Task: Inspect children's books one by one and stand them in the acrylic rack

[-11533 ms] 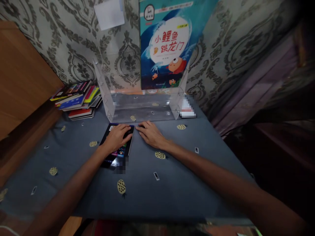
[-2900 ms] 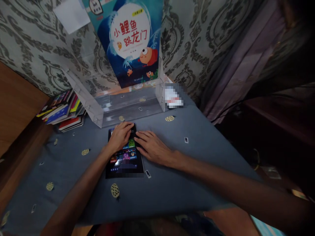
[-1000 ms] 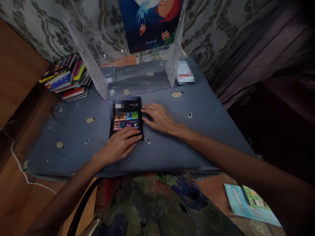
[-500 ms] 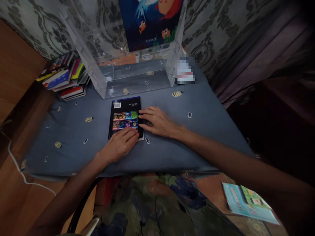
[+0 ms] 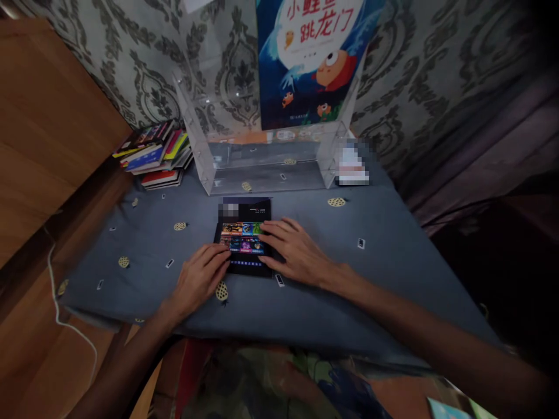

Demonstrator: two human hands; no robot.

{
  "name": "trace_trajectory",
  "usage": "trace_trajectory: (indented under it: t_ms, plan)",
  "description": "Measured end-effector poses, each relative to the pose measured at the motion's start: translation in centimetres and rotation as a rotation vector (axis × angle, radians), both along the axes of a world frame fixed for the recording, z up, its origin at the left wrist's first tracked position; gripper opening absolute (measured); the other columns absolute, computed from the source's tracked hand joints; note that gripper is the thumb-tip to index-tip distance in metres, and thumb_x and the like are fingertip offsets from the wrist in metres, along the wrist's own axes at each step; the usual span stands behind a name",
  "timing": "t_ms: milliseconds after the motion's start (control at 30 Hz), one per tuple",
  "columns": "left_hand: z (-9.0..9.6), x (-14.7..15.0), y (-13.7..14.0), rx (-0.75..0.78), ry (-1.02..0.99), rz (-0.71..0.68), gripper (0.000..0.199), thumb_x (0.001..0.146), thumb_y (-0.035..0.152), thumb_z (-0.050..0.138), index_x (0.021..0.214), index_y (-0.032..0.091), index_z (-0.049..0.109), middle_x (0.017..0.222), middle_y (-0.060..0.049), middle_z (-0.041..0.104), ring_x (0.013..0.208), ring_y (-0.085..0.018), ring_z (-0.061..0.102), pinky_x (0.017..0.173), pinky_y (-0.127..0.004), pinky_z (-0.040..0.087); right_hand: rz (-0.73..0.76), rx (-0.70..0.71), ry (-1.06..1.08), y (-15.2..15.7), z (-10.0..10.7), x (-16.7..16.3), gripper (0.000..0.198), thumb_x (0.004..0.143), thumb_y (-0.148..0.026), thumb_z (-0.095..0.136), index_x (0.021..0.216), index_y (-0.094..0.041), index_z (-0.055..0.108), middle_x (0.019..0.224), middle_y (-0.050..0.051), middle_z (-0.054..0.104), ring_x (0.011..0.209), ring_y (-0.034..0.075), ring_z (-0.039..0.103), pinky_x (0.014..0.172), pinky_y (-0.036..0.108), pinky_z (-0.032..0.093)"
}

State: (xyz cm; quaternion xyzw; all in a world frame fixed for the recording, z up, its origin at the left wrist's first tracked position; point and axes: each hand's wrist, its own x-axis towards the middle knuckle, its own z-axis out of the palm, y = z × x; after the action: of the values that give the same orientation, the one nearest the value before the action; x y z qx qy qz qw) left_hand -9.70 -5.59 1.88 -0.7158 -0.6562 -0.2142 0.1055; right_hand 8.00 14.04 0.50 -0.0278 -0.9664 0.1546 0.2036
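A black book [image 5: 244, 240] lies flat on the cloth, its cover showing two rows of small coloured pictures. My left hand [image 5: 200, 276] rests at the book's lower left edge, fingertips touching the cover, fingers stretched out and close together. From the other side, my right hand [image 5: 299, 251] lays its spread fingers over the right edge and part of the cover. Neither hand grips the book. Just behind it stands a clear acrylic display rack [image 5: 266, 181] with a blue picture book [image 5: 283, 113] standing upright in its upper right part.
A leaning pile of books [image 5: 151, 157] sits at the table's back left. A pixelated white item [image 5: 351, 166] lies right of the rack. The blue-grey tablecloth [image 5: 384, 285] has pineapple prints. A white cable [image 5: 56, 291] trails on the left; a light-blue booklet [image 5: 448, 409] is low at right.
My left hand has moved from the book's lower front to its left edge, uncovering the bottom of the cover. My right hand reaches farther over the cover. The camera view has shifted.
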Motion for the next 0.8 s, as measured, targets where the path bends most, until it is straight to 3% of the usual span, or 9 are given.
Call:
trace_trajectory:
  t_ms: [133,233,300,433,633,800]
  plan:
    - [-0.6,0.0,-1.8,0.003,-0.011,0.094,0.016,0.101,0.020,0.051,0.110,0.017,0.063,0.110,-0.010,0.070,0.102,-0.023,0.066,0.087,-0.040,0.059,0.196,-0.060,-0.048,-3.0,1.3,-3.8,0.040,0.104,-0.031,0.041,0.134,-0.012,0.059,0.143,0.015,0.058,0.139,0.024,0.047,0.118,0.048,0.034]
    - [-1.1,0.4,-2.1,-0.008,0.029,0.130,0.020,0.102,0.023,0.047,0.100,0.016,0.065,0.095,-0.009,0.070,0.088,-0.023,0.067,0.077,-0.038,0.060,0.272,-0.066,-0.112,-4.6,1.3,-7.4,0.045,0.106,-0.031,0.032,0.140,-0.009,0.054,0.147,0.015,0.055,0.143,0.022,0.043,0.121,0.044,0.032]
    - [-1.3,0.4,-2.0,0.001,0.014,0.133,0.021,0.103,0.025,0.046,0.101,0.017,0.066,0.094,-0.008,0.071,0.085,-0.022,0.067,0.076,-0.037,0.060,0.258,-0.054,-0.140,-4.5,0.7,-9.4,0.047,0.107,-0.034,0.031,0.140,-0.010,0.053,0.148,0.015,0.054,0.143,0.022,0.043,0.121,0.044,0.032]
    - [-1.4,0.3,-1.9,0.038,0.002,0.116,0.019,0.102,0.024,0.050,0.113,0.017,0.064,0.112,-0.009,0.072,0.099,-0.022,0.069,0.087,-0.039,0.060,0.139,-0.012,-0.151,-1.6,-0.7,-11.5,0.053,0.105,-0.041,0.037,0.142,-0.006,0.050,0.152,0.020,0.048,0.147,0.027,0.037,0.120,0.048,0.033]
    - [-1.2,0.2,-2.1,0.033,0.016,0.120,0.025,0.102,0.031,0.050,0.117,0.016,0.065,0.116,-0.010,0.072,0.102,-0.023,0.070,0.086,-0.039,0.061,-0.179,-0.014,-0.153,4.9,-2.2,-9.4,0.052,0.102,-0.035,0.041,0.144,-0.006,0.049,0.152,0.021,0.047,0.146,0.031,0.038,0.119,0.054,0.032]
    - [-0.8,0.7,-2.0,0.008,0.134,0.162,0.033,0.105,0.033,0.042,0.113,0.014,0.067,0.115,-0.011,0.074,0.102,-0.024,0.072,0.093,-0.043,0.058,-0.280,-0.028,-0.111,6.1,-2.7,-5.5,0.049,0.102,-0.034,0.037,0.141,-0.009,0.052,0.147,0.019,0.053,0.139,0.031,0.047,0.115,0.052,0.038]
